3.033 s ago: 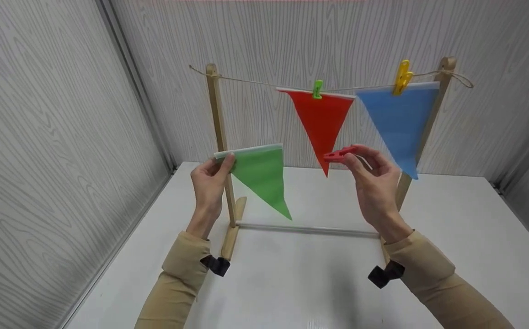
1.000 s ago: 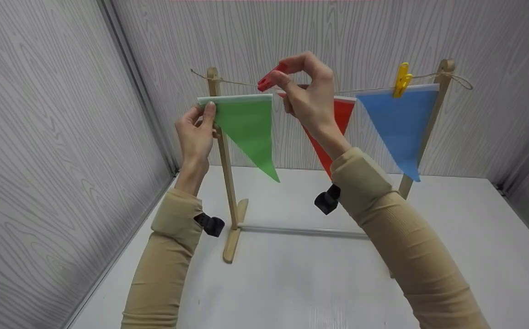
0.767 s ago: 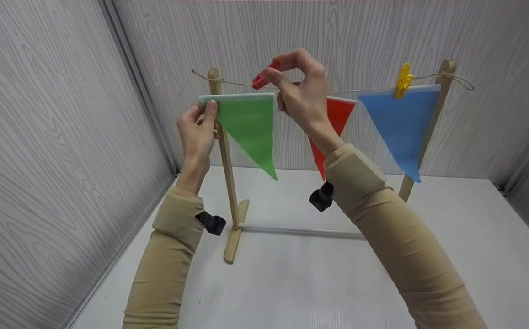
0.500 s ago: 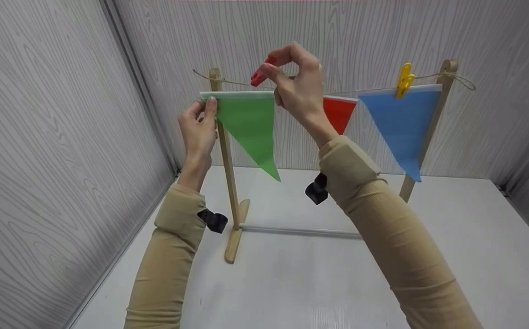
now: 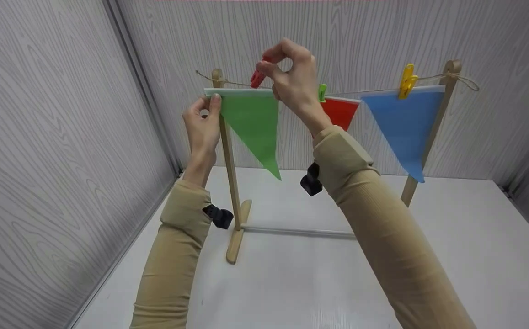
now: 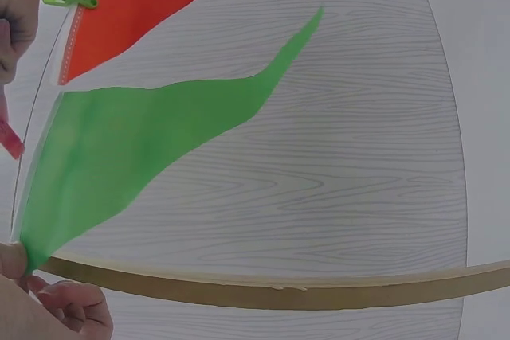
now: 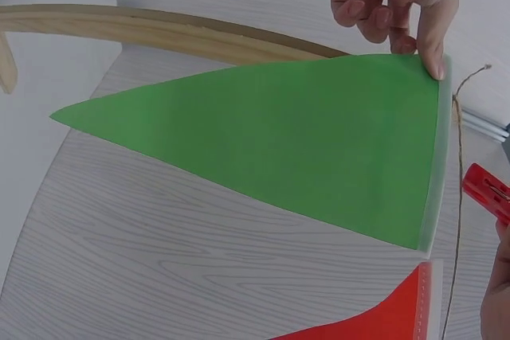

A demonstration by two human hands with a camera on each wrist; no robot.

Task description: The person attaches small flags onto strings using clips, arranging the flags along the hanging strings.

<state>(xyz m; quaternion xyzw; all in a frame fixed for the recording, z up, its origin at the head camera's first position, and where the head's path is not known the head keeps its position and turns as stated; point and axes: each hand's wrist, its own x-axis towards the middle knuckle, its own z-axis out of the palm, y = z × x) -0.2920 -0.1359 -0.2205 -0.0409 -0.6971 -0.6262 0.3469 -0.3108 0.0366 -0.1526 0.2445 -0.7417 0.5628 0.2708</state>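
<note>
My left hand point(image 5: 204, 121) pinches the top left corner of a green pennant point(image 5: 257, 123), whose white top edge lies close along the twine point(image 5: 241, 84). The pennant's tip hangs down. Between thumb and index finger, my right hand point(image 5: 296, 77) grips a red clothespin point(image 5: 258, 78) just above that white edge, its nose pointing down. In the right wrist view the red clothespin point(image 7: 488, 190) is beside the twine, apart from it. A red pennant point(image 5: 341, 112), partly hidden by my right hand and wrist, hangs from a green clothespin point(image 5: 323, 92).
A blue pennant point(image 5: 406, 128) hangs from a yellow clothespin point(image 5: 408, 81) at the right. The twine is tied between a left wooden post point(image 5: 230, 178) and a right wooden post point(image 5: 440, 109). A pale bar point(image 5: 301, 232) joins their feet above the white table point(image 5: 282, 283).
Both hands have risen to the twine from lower down, bringing the green pennant and red clothespin along. Lately the right hand has edged left and up, and the clothespin has tipped steeper.
</note>
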